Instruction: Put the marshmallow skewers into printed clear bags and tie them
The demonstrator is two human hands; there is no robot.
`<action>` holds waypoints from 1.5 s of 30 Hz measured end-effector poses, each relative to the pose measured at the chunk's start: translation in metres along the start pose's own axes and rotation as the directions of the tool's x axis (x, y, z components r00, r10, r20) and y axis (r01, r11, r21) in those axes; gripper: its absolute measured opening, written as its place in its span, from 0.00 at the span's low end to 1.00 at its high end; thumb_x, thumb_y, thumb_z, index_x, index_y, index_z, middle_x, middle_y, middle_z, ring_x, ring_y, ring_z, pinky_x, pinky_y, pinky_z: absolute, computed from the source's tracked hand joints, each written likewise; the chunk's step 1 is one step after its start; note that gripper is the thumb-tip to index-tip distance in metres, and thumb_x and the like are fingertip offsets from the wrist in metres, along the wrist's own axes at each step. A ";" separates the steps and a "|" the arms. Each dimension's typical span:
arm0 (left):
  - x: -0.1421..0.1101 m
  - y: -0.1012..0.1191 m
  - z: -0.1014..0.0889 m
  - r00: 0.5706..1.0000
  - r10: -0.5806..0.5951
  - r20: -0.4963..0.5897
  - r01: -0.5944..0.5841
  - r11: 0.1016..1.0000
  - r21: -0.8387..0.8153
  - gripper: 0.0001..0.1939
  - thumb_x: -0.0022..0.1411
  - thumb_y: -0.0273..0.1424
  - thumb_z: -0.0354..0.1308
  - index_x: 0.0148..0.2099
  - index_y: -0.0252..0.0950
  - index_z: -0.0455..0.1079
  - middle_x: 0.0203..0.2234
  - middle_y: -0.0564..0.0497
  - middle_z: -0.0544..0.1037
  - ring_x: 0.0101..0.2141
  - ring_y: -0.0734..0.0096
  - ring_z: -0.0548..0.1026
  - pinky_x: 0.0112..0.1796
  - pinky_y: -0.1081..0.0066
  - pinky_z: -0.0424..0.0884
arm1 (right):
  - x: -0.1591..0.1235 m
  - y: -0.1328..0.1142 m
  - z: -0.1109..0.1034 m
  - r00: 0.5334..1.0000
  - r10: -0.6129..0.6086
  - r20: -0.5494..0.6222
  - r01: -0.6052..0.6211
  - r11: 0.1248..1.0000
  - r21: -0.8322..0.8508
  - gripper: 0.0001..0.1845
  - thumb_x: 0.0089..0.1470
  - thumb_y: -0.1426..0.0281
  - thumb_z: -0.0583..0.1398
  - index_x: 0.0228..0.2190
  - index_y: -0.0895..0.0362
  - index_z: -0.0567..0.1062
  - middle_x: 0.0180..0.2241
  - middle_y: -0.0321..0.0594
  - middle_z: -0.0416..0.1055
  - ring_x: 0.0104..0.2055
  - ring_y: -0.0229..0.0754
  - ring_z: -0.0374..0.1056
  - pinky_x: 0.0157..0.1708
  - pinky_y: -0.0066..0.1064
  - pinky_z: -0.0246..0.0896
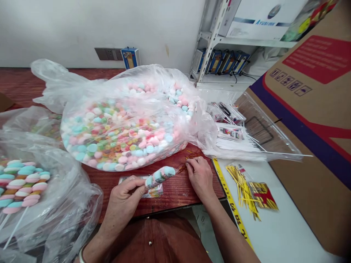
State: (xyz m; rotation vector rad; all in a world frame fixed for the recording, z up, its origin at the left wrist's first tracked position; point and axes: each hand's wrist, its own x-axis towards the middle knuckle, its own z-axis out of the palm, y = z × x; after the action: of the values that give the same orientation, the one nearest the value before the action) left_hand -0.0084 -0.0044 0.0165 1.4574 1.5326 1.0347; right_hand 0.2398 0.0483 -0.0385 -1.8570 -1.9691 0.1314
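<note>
Just in front of the big candy bag [120, 131], the left hand [124, 197] pinched a marshmallow skewer [160, 176], tip angled up-right; right-hand fingers [192, 165] gripped gold ties [183, 168].

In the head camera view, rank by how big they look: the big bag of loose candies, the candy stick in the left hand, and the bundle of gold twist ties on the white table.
1. Bag of loose candies
2. Gold twist ties
3. Candy stick

Glossy clear plastic bag [123, 109], matt pastel marshmallow skewer [160, 176], reddish wood-grain table [175, 190], shiny gold twist ties [242, 186].
</note>
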 end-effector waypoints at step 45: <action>0.013 -0.002 0.040 1.000 0.000 0.019 0.008 0.896 -0.445 0.08 0.64 0.31 0.56 0.43 0.35 0.75 0.23 0.53 0.71 0.25 0.75 0.67 0.29 0.74 0.65 | -0.021 -0.090 -0.012 0.986 -0.007 0.168 -0.126 0.628 0.768 0.09 0.60 0.64 0.57 0.31 0.56 0.73 0.29 0.40 0.76 0.30 0.42 0.70 0.32 0.31 0.63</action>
State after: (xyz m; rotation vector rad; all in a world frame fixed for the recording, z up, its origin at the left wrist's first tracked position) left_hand 0.0270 0.0108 -0.0006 1.1351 1.1804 1.2672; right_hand 0.1607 0.0164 -0.0004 -1.3248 -1.5312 1.0174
